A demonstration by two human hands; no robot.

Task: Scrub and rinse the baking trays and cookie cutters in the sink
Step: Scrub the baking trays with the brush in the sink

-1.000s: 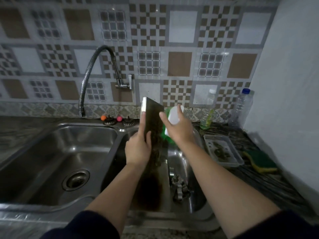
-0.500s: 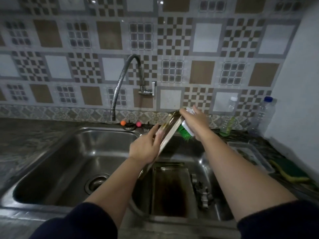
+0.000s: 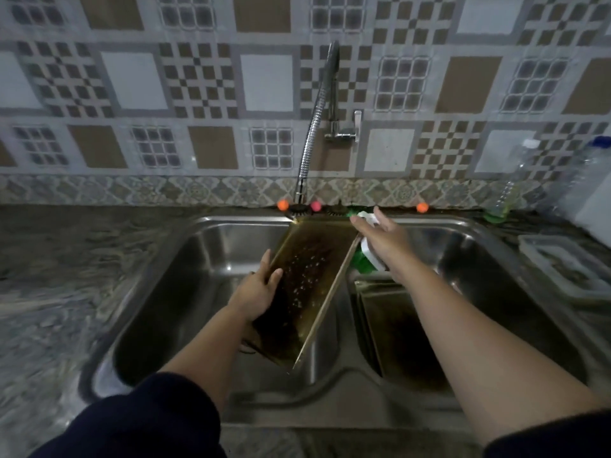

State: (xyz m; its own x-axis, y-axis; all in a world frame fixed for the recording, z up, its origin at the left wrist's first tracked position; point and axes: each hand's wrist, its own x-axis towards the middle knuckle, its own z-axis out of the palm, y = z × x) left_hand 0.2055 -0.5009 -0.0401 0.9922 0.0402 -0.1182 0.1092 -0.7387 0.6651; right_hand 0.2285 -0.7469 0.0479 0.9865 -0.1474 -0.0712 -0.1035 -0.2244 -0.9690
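Two dark sleeves [image 3: 142,421] come in at the sink's near rim, forearms bare beyond them. The left hand [image 3: 256,294] grips a tray [image 3: 307,285] by its left edge, thumb lying over the inside face and fingers curled behind. The tray is tilted, its low end down in the left basin [image 3: 205,259], its far end propped up at the back rim under the tap [image 3: 317,127]. Its inside is dark and stained, speckled with droplets or suds.

In the right basin [image 3: 489,292] a second tray [image 3: 400,332] lies flat on the bottom, its surface browned toward the middle. No cutters can be made out in the blur.

The right hand [image 3: 383,241] is over the divider near the back rim, just right of the tilted tray's far corner. It holds a brush [image 3: 365,256] with a white body and green bristles; the fingers are stretched along the top of it and the thumb is hidden, so the hand carries it rather than clenching it.

Along the back rim sit small orange and pink balls [image 3: 283,204]. On the counter right of the sink rests a clear tub [image 3: 568,266], and in the far right corner stand two plastic bottles [image 3: 509,183] against the patterned tiles [image 3: 198,81].
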